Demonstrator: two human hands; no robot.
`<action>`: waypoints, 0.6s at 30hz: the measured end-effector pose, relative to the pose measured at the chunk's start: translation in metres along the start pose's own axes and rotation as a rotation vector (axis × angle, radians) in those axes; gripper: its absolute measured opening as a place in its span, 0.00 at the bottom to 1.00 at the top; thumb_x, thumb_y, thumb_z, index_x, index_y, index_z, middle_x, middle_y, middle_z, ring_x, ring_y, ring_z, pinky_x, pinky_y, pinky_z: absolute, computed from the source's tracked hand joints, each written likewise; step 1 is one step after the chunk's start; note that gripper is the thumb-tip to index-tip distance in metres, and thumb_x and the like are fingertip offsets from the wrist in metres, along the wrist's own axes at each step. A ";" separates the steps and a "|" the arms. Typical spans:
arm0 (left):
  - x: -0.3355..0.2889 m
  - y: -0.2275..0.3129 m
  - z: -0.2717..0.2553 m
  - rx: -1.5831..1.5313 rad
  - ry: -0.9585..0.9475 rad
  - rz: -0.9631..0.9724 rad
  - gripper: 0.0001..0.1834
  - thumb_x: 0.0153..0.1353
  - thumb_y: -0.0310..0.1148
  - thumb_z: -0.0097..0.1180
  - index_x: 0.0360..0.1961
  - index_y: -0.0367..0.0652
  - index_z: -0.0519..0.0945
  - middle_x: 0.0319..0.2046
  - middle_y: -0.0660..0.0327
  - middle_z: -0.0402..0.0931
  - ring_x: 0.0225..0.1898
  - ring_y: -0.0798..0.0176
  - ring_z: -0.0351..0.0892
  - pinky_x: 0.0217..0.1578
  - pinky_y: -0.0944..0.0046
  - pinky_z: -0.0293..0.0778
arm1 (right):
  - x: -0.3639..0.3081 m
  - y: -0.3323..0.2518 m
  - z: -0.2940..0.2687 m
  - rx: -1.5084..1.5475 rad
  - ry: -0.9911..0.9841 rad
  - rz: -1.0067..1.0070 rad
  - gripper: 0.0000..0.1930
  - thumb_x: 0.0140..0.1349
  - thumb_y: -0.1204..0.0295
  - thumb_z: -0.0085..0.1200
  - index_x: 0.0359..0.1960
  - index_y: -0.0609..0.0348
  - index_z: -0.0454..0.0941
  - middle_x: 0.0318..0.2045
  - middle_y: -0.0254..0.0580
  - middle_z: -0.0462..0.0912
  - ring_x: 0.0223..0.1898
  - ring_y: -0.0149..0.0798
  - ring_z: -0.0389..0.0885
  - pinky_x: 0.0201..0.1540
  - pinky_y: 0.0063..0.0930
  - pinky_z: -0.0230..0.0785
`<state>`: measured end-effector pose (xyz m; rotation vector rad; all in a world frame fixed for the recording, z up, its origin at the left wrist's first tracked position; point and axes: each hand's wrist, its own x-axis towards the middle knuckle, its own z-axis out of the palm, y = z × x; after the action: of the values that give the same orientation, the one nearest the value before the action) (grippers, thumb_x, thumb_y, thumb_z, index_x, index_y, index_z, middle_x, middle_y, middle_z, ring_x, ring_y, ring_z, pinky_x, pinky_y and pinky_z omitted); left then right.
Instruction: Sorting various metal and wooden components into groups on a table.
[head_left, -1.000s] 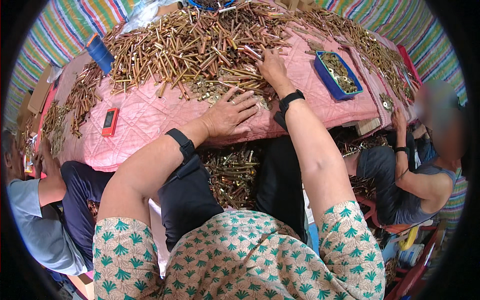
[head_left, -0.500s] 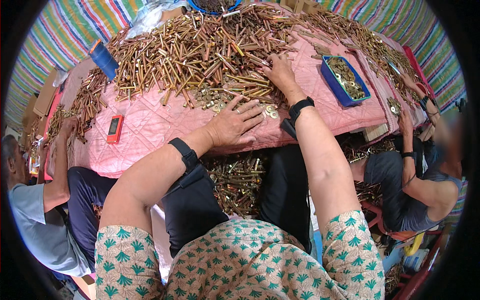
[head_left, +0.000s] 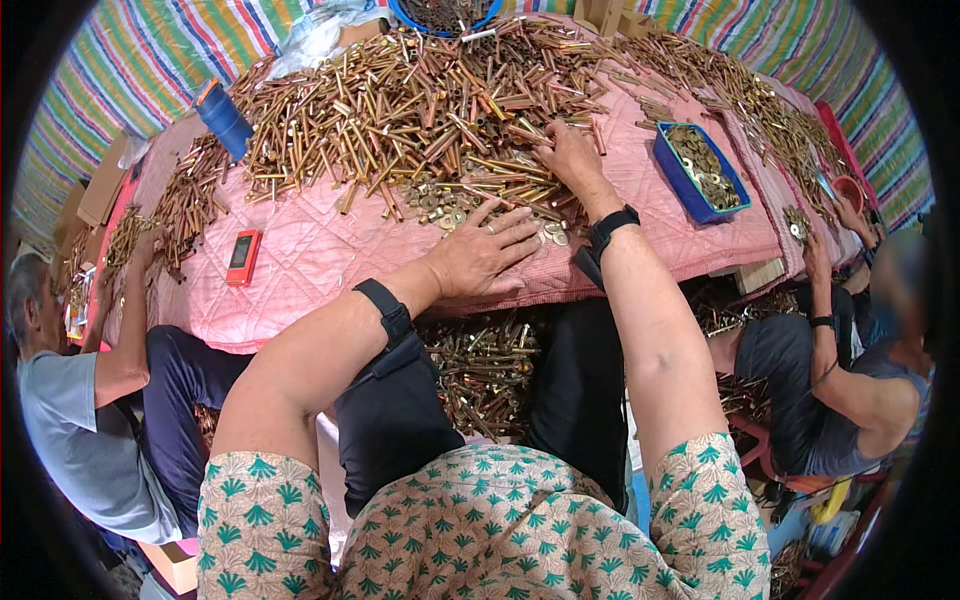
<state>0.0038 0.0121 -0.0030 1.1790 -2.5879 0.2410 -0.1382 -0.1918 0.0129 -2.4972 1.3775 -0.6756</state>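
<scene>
A broad heap of brass- and copper-coloured metal tubes (head_left: 400, 110) covers the far part of the pink quilted cloth (head_left: 320, 220). My left hand (head_left: 485, 252), a ring on one finger, lies palm down at the near edge with fingers stretched apart. Flat round washers (head_left: 453, 216) lie loose just beyond it, and more washers (head_left: 556, 233) sit by its fingertips. My right hand (head_left: 578, 168) reaches into the heap's near right side. Its fingers bend against the tube ends; what they grip, if anything, is hidden.
A blue tray (head_left: 712, 215) of washers stands at the right. On the left are a red-and-black device (head_left: 243, 258) and a blue cup (head_left: 223, 120). People work at both sides. More tubes (head_left: 480, 375) lie below the table edge, between my legs.
The whole view has shifted slightly. My hands stay almost in place over the cloth and heap. At the right, a co-worker's far hand has drawn nearer to that person.
</scene>
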 end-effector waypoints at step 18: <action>-0.003 -0.005 0.003 -0.017 0.023 0.005 0.32 0.57 0.55 0.51 0.58 0.48 0.71 0.62 0.57 0.63 0.67 0.53 0.55 0.66 0.42 0.43 | -0.042 0.022 -0.041 0.159 -0.057 -0.105 0.17 0.58 0.67 0.53 0.48 0.58 0.73 0.43 0.56 0.79 0.48 0.55 0.76 0.50 0.48 0.66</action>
<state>0.0093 0.0101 -0.0067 1.1570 -2.5689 0.2314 -0.1939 -0.1672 0.0277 -2.4553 1.1329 -0.6998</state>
